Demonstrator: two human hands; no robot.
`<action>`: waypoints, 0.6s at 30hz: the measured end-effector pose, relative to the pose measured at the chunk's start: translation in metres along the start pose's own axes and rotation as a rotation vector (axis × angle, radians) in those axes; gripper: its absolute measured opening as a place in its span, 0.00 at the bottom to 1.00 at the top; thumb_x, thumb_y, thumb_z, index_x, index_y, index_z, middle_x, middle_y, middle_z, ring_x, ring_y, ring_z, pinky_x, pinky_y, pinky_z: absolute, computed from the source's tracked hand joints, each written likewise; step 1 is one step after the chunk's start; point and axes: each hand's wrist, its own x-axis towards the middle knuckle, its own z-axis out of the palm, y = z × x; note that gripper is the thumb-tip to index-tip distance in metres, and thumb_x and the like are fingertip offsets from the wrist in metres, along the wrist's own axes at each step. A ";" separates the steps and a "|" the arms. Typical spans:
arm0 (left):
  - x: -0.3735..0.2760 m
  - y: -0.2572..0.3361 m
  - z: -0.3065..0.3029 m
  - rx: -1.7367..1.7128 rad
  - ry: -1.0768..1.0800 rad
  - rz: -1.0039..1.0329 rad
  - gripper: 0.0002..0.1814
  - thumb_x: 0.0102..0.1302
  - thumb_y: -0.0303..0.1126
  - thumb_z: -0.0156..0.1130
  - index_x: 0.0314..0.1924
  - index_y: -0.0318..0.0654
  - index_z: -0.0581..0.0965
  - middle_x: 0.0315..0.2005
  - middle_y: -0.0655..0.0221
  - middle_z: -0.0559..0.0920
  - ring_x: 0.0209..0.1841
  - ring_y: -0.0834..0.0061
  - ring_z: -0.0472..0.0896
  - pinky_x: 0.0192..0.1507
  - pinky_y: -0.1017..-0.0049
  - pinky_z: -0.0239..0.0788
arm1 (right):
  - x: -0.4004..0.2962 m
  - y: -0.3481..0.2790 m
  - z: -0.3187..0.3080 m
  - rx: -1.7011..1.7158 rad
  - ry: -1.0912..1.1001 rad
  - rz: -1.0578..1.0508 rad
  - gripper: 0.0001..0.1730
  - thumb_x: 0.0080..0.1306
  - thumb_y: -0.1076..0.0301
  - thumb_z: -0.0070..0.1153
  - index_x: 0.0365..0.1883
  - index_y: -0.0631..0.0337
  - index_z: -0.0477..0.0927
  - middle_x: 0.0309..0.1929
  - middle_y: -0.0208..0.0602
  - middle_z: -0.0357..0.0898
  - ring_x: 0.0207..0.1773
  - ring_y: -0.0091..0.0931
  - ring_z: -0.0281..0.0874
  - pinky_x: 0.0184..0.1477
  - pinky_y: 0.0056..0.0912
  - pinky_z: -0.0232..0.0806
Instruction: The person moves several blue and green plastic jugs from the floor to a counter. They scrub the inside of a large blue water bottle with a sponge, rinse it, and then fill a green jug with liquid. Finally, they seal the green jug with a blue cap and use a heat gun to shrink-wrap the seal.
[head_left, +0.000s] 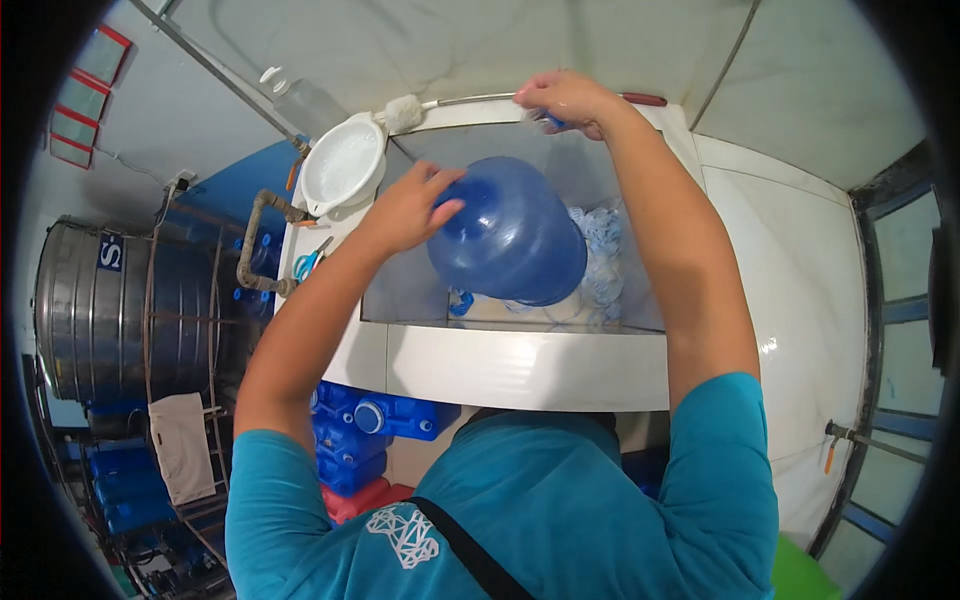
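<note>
A large translucent blue water jug (517, 232) lies tilted inside a grey-walled sink (397, 281). My left hand (420, 206) is at the jug's upper left side, fingers apart; whether the fingertips press on it I cannot tell. Above the sink's back edge, my right hand (566, 105) has its fingers curled around a small blue-and-clear wad (553, 120), mostly hidden by the hand. Tangled pale-blue and white stringy material (600, 259) lies in the sink to the right of the jug. A small blue piece (460, 302) shows below the jug.
A white plastic basin (341, 169), a clear bottle (307, 105) and blue-handled scissors (306, 265) stand or lie left of the sink. Along the back ledge lies a long-handled brush (405, 112). Pipes with taps (259, 225) edge the left side. Blue jerrycans (352, 431) sit below the counter.
</note>
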 end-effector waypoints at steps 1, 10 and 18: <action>0.025 0.005 0.007 0.025 0.029 0.033 0.20 0.69 0.42 0.60 0.57 0.44 0.74 0.45 0.55 0.77 0.47 0.52 0.79 0.50 0.60 0.72 | -0.005 -0.009 -0.001 0.057 -0.033 -0.059 0.14 0.66 0.57 0.57 0.44 0.55 0.79 0.40 0.26 0.77 0.42 0.24 0.75 0.42 0.30 0.71; 0.192 0.086 0.033 0.413 -0.343 -0.306 0.22 0.65 0.49 0.55 0.49 0.44 0.83 0.49 0.60 0.84 0.53 0.58 0.82 0.51 0.62 0.75 | -0.088 0.016 -0.001 -0.333 0.249 -0.434 0.13 0.65 0.61 0.56 0.42 0.60 0.81 0.37 0.37 0.83 0.36 0.29 0.78 0.41 0.34 0.71; 0.221 0.075 0.041 0.080 -0.407 0.401 0.22 0.57 0.40 0.64 0.51 0.40 0.81 0.51 0.56 0.82 0.53 0.59 0.80 0.54 0.63 0.72 | -0.251 0.177 -0.071 -0.518 0.637 0.042 0.10 0.64 0.64 0.53 0.36 0.59 0.82 0.37 0.46 0.82 0.42 0.41 0.81 0.46 0.41 0.72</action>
